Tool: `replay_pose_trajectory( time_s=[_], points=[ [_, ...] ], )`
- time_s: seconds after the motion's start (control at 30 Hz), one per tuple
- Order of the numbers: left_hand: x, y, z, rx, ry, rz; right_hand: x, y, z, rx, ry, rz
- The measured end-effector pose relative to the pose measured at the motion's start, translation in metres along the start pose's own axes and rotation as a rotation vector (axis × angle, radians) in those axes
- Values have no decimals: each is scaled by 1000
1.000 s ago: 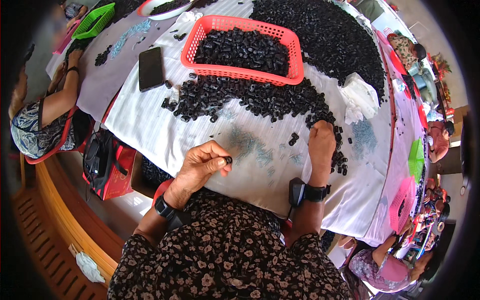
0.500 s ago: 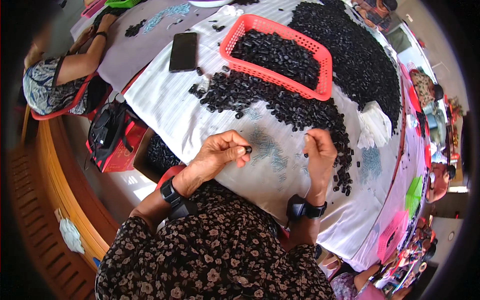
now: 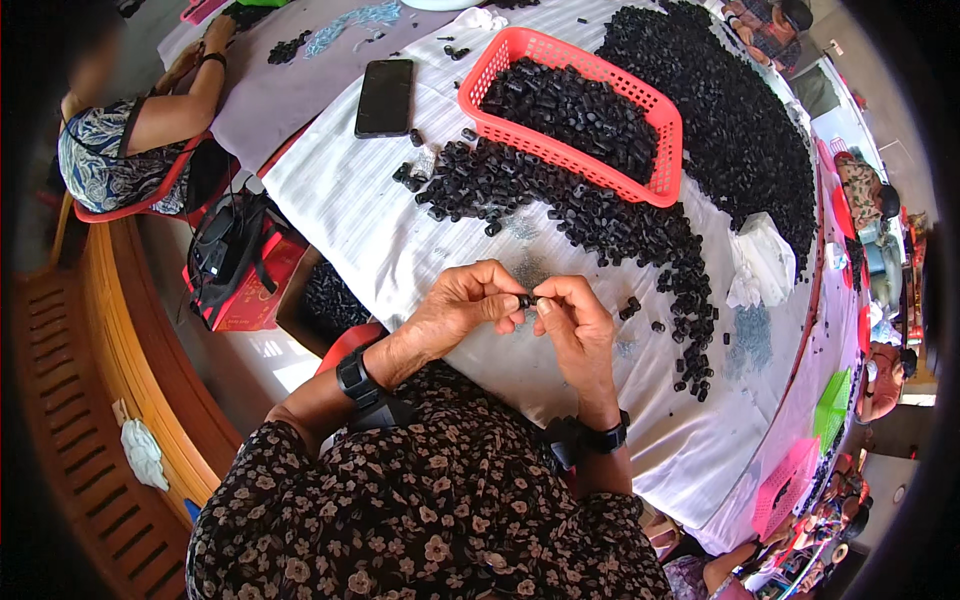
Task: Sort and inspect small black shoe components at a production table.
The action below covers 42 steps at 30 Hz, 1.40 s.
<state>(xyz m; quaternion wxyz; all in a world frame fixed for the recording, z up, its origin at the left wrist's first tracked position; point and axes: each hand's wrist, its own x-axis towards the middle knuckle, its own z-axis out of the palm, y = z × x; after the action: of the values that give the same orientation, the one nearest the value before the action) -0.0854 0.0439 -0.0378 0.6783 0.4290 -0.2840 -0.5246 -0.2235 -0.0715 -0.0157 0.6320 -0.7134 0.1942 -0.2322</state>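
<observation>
My left hand (image 3: 462, 305) and my right hand (image 3: 572, 320) meet above the white cloth of the table (image 3: 380, 250). Between their fingertips they pinch one small black tubular part (image 3: 526, 300). Both wrists carry black bands. Just beyond the hands a long heap of the same small black parts (image 3: 580, 215) runs across the cloth. Behind that heap stands a red plastic basket (image 3: 660, 130) filled with more of them. A larger black pile (image 3: 740, 110) lies further back to the right.
A black phone (image 3: 385, 97) lies left of the basket. A crumpled white bag (image 3: 760, 270) sits at the right of the heap. Another person (image 3: 130, 140) sits at the far left on a red chair; a black bag (image 3: 225, 255) rests below the table edge.
My right hand has left the heap and come back to the left hand. Both now pinch the small part together. The view has swung left.
</observation>
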Motion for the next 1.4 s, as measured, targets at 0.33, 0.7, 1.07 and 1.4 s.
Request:
replay_pose_trajectory(
  time_s=[0.33, 0.7, 1.07, 1.4],
  points=[
    [-1, 1, 1, 44, 7, 8, 0, -1, -1, -173, -26, -98],
    [1, -9, 8, 80, 155, -48, -7, -1, 14, -731, -70, -270],
    [3, -27, 14, 74, 327, -10, -6, 21, 32, -949, 101, -448],
    [4, -34, 25, 55, 443, 47, -4, 23, 33, -892, 116, -475]
  ],
)
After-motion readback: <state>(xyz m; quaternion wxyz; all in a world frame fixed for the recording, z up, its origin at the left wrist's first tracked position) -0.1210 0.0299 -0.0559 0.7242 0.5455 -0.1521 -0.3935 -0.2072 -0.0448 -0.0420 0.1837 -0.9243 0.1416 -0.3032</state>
